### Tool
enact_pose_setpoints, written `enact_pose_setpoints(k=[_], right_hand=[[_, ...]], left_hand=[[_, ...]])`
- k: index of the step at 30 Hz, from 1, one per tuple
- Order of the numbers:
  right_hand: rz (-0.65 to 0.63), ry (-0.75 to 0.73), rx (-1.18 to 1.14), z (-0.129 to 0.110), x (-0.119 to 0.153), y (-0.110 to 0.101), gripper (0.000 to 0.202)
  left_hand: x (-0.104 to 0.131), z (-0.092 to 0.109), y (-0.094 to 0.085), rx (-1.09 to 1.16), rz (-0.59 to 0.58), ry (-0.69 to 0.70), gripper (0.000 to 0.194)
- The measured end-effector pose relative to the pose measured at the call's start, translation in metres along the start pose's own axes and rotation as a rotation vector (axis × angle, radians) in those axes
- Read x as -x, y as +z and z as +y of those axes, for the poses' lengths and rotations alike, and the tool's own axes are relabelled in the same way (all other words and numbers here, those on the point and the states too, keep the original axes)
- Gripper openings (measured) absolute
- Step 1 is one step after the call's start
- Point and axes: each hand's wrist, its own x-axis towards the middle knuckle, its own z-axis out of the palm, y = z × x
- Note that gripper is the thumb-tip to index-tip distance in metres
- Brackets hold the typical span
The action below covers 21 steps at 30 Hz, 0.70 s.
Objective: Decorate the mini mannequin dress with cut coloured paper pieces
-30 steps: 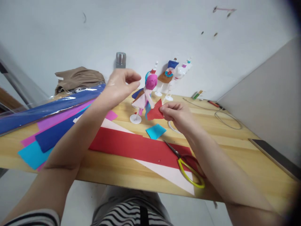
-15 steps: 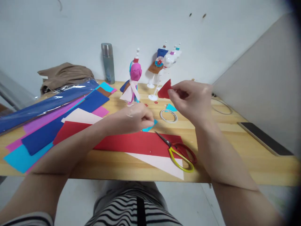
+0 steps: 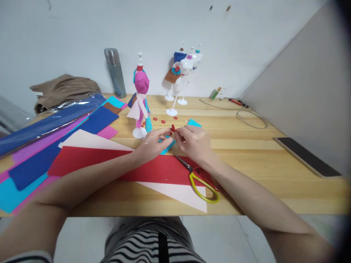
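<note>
My right hand (image 3: 195, 143) pinches a small red piece of paper or felt (image 3: 173, 128) between thumb and fingers, above the table's middle. My left hand (image 3: 153, 143) is beside it, fingers apart, the index fingertip close to the red piece; whether they touch I cannot tell. Under the hands lies a cyan scrap (image 3: 167, 146). Nearer me is a long red sheet (image 3: 156, 170), with scissors (image 3: 189, 168) with one yellow and one red handle resting across its right end. Several small red flower cut-outs (image 3: 163, 121) lie beyond my hands.
A doll form in pink clothing (image 3: 142, 83) stands behind my left hand, white mannequins (image 3: 186, 67) farther back. Coloured sheets (image 3: 68, 146), a brown cloth (image 3: 67, 89) and a flask (image 3: 115, 73) occupy the left. A cable (image 3: 246, 122) and a phone-like slab (image 3: 307, 157) are right.
My right hand has come left and down with the red piece, which now shows smaller. My left hand has opened from a fist. The tape roll is now hidden by my right hand.
</note>
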Motion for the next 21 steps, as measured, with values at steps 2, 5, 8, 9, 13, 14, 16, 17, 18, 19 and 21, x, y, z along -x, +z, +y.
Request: enact_pose_setpoints(k=[2,5,8,9,13,14,16,17,18,19,21], right_hand=[[0.017,-0.012,-0.004,0.002,0.003,-0.001,0.035],[-0.027,-0.002,-0.034,0.002,0.005,-0.002,0.034],[-0.073,0.003,-0.088,0.001,0.007,-0.002,0.032],[-0.085,-0.001,-0.118,0.001,0.007,-0.002,0.029],[-0.138,-0.009,-0.313,0.004,0.005,-0.007,0.017],[-0.149,-0.009,-0.357,0.005,0.004,-0.009,0.016],[-0.173,-0.021,-0.419,0.007,0.001,-0.012,0.015],[-0.191,-0.032,-0.442,0.008,0.0,-0.013,0.016],[-0.213,-0.046,-0.465,0.008,-0.001,-0.015,0.016],[-0.238,-0.055,-0.488,0.009,-0.002,-0.015,0.017],[-0.292,-0.066,-0.542,0.009,-0.004,-0.017,0.019]], left_hand=[[0.002,-0.001,0.0,-0.027,-0.012,0.0,0.032],[0.005,0.0,0.002,-0.047,-0.055,0.008,0.027],[0.007,0.004,0.005,-0.11,-0.055,0.033,0.019],[0.008,0.006,0.005,-0.134,-0.053,0.045,0.018],[0.01,0.014,-0.001,-0.264,-0.027,0.077,0.016],[0.01,0.016,-0.002,-0.302,-0.014,0.083,0.016],[0.009,0.017,-0.005,-0.364,0.008,0.11,0.018],[0.009,0.017,-0.006,-0.387,0.011,0.13,0.018],[0.009,0.016,-0.006,-0.403,0.009,0.15,0.02],[0.008,0.014,-0.006,-0.412,0.002,0.168,0.022],[0.007,0.01,-0.006,-0.414,0.0,0.184,0.03]])
